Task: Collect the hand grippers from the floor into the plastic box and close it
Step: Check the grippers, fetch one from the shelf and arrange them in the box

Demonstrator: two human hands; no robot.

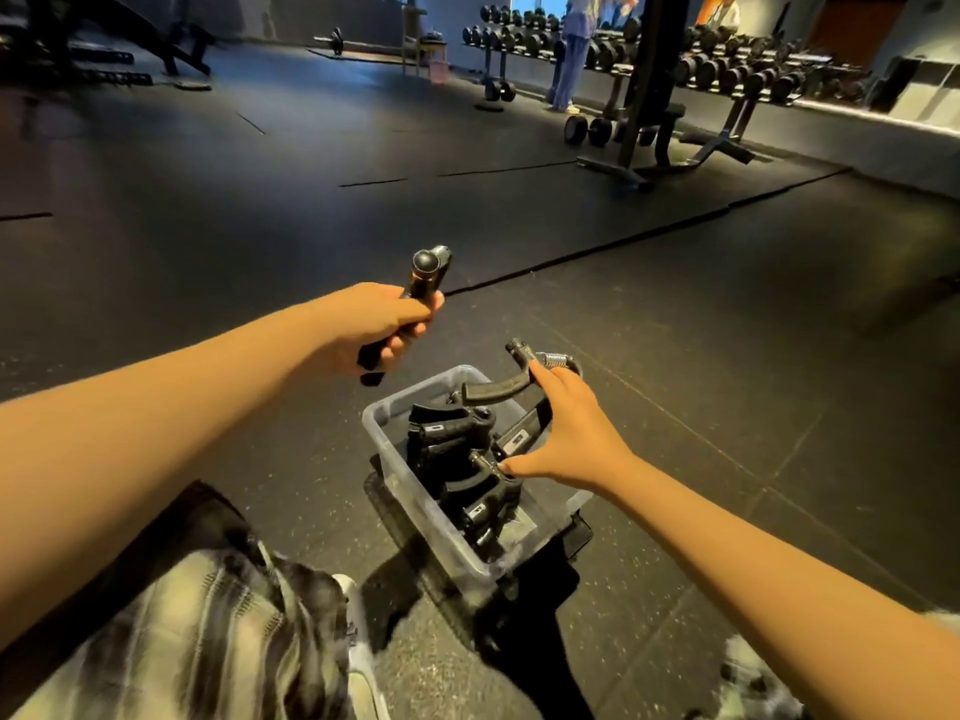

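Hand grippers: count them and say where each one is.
4 hand grippers at least: one in the left hand, one under the right hand at the box's far rim, two or more piled in the box; the tangle may hide others.

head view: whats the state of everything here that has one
box: open, no lid on, partly filled
left hand: grips the held gripper
held gripper: off the floor, not yet in the box
right hand: fingers spread, rests on the rim gripper
rim gripper: sticks out over the box's far rim
grippers in box: piled loosely
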